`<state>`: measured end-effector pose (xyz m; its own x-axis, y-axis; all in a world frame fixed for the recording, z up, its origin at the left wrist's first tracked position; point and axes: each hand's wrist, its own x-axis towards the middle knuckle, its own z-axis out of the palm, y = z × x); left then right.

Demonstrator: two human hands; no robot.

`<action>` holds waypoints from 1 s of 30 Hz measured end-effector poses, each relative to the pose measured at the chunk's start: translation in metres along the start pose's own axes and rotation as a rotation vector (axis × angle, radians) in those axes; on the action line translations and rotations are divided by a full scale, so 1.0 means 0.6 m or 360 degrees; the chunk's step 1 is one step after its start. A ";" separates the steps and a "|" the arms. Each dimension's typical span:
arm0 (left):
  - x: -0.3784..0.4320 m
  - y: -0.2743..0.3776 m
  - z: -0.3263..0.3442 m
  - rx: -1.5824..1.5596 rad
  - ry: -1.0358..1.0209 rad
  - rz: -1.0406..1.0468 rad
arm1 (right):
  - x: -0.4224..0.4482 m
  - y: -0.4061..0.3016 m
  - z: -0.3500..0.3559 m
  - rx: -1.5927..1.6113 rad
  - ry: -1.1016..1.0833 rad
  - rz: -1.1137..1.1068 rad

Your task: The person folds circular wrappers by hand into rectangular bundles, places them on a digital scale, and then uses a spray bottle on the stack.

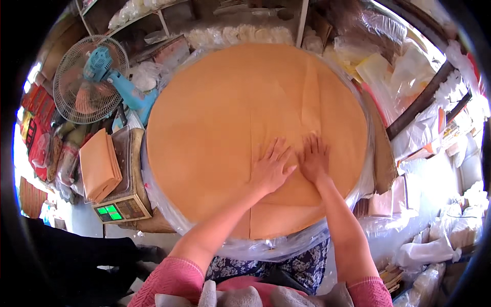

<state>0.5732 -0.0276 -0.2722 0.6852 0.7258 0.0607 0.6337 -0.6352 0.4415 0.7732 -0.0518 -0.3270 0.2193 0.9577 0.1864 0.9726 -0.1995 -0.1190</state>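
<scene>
A large round stack of thin orange-brown sheets point(199, 126) lies flat before me on clear plastic. Its top sheet shows a straight edge or crease down the middle and a fold line at the right. My left hand point(271, 169) rests palm down near the centre, fingers spread, holding nothing. Close to its right, my right hand point(315, 159) presses flat on the sheet, fingers slightly apart, also holding nothing. Near the bottom of the round, a folded flap point(282, 218) lies on the surface.
At the left, a digital scale point(132, 207) with a lit green display bears folded orange-brown sheets point(98, 165). Behind it stands a blue fan point(98, 65). Plastic bags point(410, 73) crowd the right side. A person's dark clothing point(88, 264) shows at lower left.
</scene>
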 end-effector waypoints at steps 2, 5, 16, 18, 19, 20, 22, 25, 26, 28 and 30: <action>0.025 -0.053 0.058 0.0342 0.0204 0.0063 | 0.006 -0.010 -0.001 0.0062 -0.0110 0.0021; 0.039 -0.070 0.078 0.0222 0.0136 0.0035 | 0.017 0.003 -0.003 -0.0029 -0.0016 -0.0033; 0.370 -0.197 0.013 -0.0783 0.0252 -0.0846 | 0.300 0.156 -0.003 0.1395 -0.0210 0.0830; 0.397 -0.223 0.011 -0.0733 0.0200 -0.0893 | 0.319 0.148 0.000 0.1430 -0.0327 0.0863; 0.404 -0.234 0.012 -0.0622 0.0197 -0.0882 | 0.326 0.144 0.000 0.1564 -0.0371 0.0956; 0.411 -0.246 0.012 -0.0510 0.0196 -0.0874 | 0.329 0.138 0.000 0.1698 -0.0417 0.1047; 0.412 -0.236 0.008 -0.0711 -0.0002 -0.0875 | 0.323 0.144 0.007 0.1855 -0.0390 0.1138; 0.384 -0.221 0.006 -0.1738 0.0232 -0.0990 | 0.298 0.157 0.018 0.2214 -0.0304 0.1154; 0.367 -0.213 0.011 -0.1742 0.0217 -0.0990 | 0.287 0.164 0.024 0.2412 -0.0252 0.1086; 0.325 -0.203 0.031 -0.1802 0.0679 -0.0507 | 0.263 0.165 0.038 0.2505 -0.0150 0.0964; 0.294 -0.237 0.038 -0.1160 0.0870 -0.0037 | 0.244 0.162 0.043 0.2597 -0.0064 0.0842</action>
<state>0.6122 0.1845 -0.3448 0.2917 0.8785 0.3784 0.1342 -0.4293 0.8931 0.8977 0.0742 -0.3364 0.4397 0.8716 -0.2169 -0.2839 -0.0942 -0.9542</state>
